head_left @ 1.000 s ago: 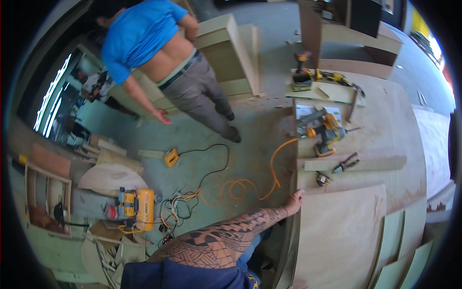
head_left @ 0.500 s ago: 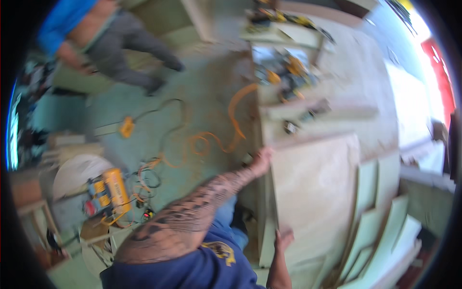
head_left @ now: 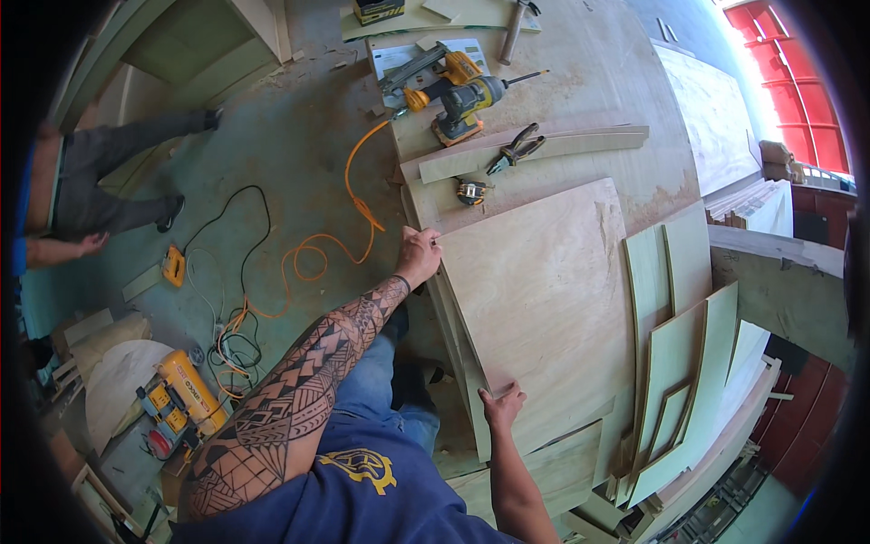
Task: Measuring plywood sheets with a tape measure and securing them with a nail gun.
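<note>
A pale plywood panel (head_left: 544, 281) lies on the wooden worktable (head_left: 666, 163) in front of me. My left hand (head_left: 418, 257) is closed at the panel's far left corner, fingers curled over the edge. At the near left corner, my right hand (head_left: 502, 404) grips the edge with the thumb apart from the fingers. Beyond the panel lie a tape measure (head_left: 471, 191), pliers (head_left: 516, 149) and a narrow wood strip (head_left: 580, 145). Farther off are a cordless drill (head_left: 467, 104) with a long bit and a yellow nail gun (head_left: 458, 69).
Cut boards (head_left: 675, 363) lean and overlap at the right. An orange air hose (head_left: 352, 172) runs from the table to the floor, near a yellow air compressor (head_left: 190, 394) and a jigsaw (head_left: 173, 266). Another person (head_left: 91, 181) walks at the left. A hammer (head_left: 514, 34) lies at the table's far end.
My view has swung, so the table and tools appear farther left and the picture is sharper. Both hands stay on the panel's edge. The other person now appears nearer the left rim.
</note>
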